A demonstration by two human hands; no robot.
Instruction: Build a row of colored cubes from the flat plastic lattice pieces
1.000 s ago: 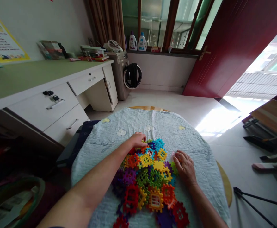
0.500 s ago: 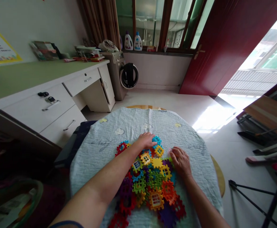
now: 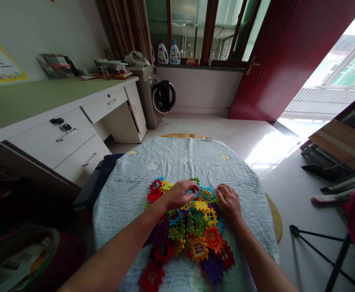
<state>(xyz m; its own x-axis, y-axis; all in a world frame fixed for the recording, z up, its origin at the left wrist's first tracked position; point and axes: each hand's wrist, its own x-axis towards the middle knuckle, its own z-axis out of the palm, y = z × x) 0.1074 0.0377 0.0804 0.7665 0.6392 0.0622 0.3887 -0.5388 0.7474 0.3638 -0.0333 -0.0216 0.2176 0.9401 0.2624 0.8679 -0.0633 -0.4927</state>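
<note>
A heap of colourful plastic interlocking blocks (image 3: 195, 223) with notched edges lies on the cloth-covered table. My left hand (image 3: 180, 194) is over the upper part of the heap, its fingers curved and a gap between thumb and fingers, with no block seen in it. Beside its fingertips are blue blocks and a yellow block with a window frame (image 3: 206, 195). At the heap's upper right edge rests my right hand (image 3: 229, 201), fingers loosely bent, fingertips towards the blue blocks. A green block (image 3: 195, 180) lies just beyond the left hand. Red blocks (image 3: 155, 185) are at the heap's left.
A pale blue quilted cloth (image 3: 177, 158) covers the round table. A white desk (image 3: 71, 117) with drawers stands at the left, and a washing machine (image 3: 150, 95) with its door ajar is behind. Black stand legs (image 3: 320, 247) are on the floor at the right.
My left hand has drawn back towards me and slightly left, and its fingers have curled. A green block now shows at the heap's far edge. The right hand stays beside the heap.
</note>
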